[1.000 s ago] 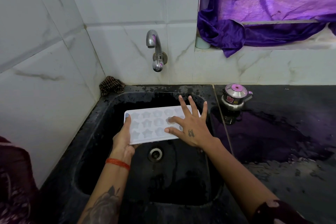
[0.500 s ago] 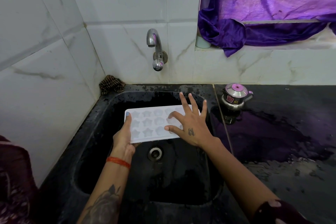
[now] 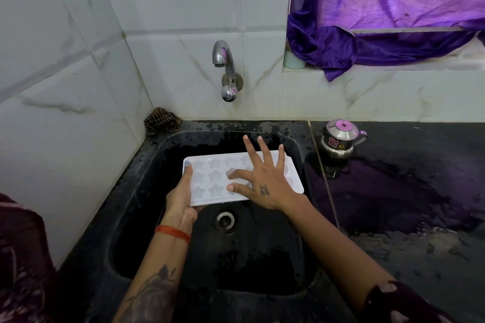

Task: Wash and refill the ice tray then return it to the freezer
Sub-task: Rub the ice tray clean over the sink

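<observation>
Head view: your tray sits over the sink, light, probably wet and slick.
Your left hand grips its near-left corner, thumb along the edge; your right hand lies flat, fingers spread on top. Hold both short edges.

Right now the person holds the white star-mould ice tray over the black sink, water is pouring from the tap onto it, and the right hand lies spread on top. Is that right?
Not quite. The head view shows no water coming from the tap; its spout is dry. The rest stands: the left hand holds the white ice tray over the black sink, and the right hand lies spread on top.
</observation>
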Action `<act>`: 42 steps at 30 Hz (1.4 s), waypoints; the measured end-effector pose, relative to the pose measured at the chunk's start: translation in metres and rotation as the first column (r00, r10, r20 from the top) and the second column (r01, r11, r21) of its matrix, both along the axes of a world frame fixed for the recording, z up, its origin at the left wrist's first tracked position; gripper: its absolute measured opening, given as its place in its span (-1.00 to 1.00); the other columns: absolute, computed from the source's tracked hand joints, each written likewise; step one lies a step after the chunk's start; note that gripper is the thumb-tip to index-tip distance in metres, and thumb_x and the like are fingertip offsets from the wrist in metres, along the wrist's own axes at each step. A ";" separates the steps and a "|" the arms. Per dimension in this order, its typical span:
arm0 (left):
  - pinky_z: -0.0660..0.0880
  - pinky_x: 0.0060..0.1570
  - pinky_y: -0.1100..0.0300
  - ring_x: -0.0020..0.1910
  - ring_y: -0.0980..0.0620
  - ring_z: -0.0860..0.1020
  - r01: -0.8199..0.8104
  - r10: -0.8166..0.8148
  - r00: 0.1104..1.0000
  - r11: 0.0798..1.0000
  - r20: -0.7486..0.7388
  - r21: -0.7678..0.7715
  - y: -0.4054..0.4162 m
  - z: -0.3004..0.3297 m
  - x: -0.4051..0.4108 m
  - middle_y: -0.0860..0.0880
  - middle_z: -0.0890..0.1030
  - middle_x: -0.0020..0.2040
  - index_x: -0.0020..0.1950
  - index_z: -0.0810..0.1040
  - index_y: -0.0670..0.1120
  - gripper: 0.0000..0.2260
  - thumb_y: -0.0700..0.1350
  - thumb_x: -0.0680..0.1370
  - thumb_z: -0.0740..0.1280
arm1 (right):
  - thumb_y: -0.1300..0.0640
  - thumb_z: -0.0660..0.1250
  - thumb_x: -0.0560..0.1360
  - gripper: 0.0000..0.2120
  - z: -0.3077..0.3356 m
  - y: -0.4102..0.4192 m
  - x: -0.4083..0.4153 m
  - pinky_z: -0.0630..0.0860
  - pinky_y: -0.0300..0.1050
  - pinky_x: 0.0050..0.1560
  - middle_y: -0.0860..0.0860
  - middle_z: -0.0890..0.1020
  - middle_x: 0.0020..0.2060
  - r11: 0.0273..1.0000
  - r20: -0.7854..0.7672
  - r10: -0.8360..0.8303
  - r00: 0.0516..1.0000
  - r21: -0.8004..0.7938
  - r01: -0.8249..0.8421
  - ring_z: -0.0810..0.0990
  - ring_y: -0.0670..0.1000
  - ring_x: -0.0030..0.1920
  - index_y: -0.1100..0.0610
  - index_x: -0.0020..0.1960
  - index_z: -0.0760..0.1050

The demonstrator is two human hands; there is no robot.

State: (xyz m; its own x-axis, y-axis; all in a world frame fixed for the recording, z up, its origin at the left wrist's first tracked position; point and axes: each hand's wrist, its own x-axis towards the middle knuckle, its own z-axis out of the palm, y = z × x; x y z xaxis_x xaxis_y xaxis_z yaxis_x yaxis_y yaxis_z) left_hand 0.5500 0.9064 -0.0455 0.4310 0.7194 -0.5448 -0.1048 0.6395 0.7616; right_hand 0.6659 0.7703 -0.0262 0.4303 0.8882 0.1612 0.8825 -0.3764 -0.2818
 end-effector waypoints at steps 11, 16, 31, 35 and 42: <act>0.52 0.14 -0.22 0.01 -0.21 0.64 -0.001 0.000 1.000 1.000 -0.006 -0.008 -0.003 0.003 0.000 -0.21 0.65 0.04 -0.09 0.58 -0.14 -0.68 0.13 0.46 0.41 | -0.47 -0.25 0.31 -0.27 0.003 -0.005 -0.001 -0.48 0.36 0.32 0.00 -0.24 0.53 0.999 0.070 -0.032 0.997 -0.017 0.033 -0.37 0.15 0.49 -0.22 0.16 0.49; 0.53 0.13 -0.20 0.02 -0.21 0.64 0.004 -0.004 1.000 1.000 -0.004 -0.005 -0.003 0.003 0.000 -0.23 0.65 0.09 -0.06 0.59 -0.15 -0.66 0.14 0.46 0.41 | -0.48 -0.31 0.28 -0.23 0.004 -0.004 -0.001 -0.48 0.35 0.33 -0.01 -0.28 0.52 0.999 0.020 -0.019 1.000 -0.025 0.020 -0.39 0.14 0.49 -0.28 0.23 0.44; 0.56 0.05 -0.16 0.01 -0.20 0.64 0.015 -0.015 1.000 1.000 0.008 0.001 -0.003 0.002 -0.001 -0.21 0.65 0.10 -0.01 0.59 -0.15 -0.64 0.15 0.46 0.40 | -0.50 -0.21 0.29 -0.29 0.002 -0.007 0.000 -0.48 0.35 0.32 -0.02 -0.23 0.53 1.000 0.030 -0.018 0.999 0.007 0.018 -0.36 0.13 0.50 -0.22 0.11 0.50; 0.56 0.05 -0.17 0.01 -0.20 0.64 0.010 -0.010 1.000 1.000 0.007 -0.003 -0.004 0.003 -0.001 -0.22 0.64 0.11 -0.03 0.59 -0.15 -0.65 0.14 0.46 0.41 | -0.50 -0.24 0.29 -0.27 0.003 -0.007 0.000 -0.48 0.36 0.32 -0.01 -0.25 0.53 1.000 0.062 -0.021 0.998 -0.007 0.022 -0.36 0.14 0.50 -0.24 0.16 0.48; 0.54 0.08 -0.19 0.03 -0.20 0.63 0.010 -0.010 1.000 1.000 0.018 -0.004 -0.005 0.005 -0.001 -0.23 0.64 0.12 -0.05 0.58 -0.15 -0.66 0.14 0.47 0.39 | -0.50 -0.26 0.26 -0.25 0.002 -0.004 -0.001 -0.46 0.35 0.34 -0.04 -0.27 0.52 1.000 -0.032 0.012 0.999 0.001 -0.012 -0.39 0.11 0.49 -0.30 0.22 0.44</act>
State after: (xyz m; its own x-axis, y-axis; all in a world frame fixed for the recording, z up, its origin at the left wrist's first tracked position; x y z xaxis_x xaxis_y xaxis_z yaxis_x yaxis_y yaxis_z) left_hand 0.5488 0.9018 -0.0409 0.4478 0.7128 -0.5398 -0.1116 0.6436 0.7572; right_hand 0.6648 0.7664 -0.0246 0.4248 0.8930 0.1483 0.8773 -0.3657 -0.3108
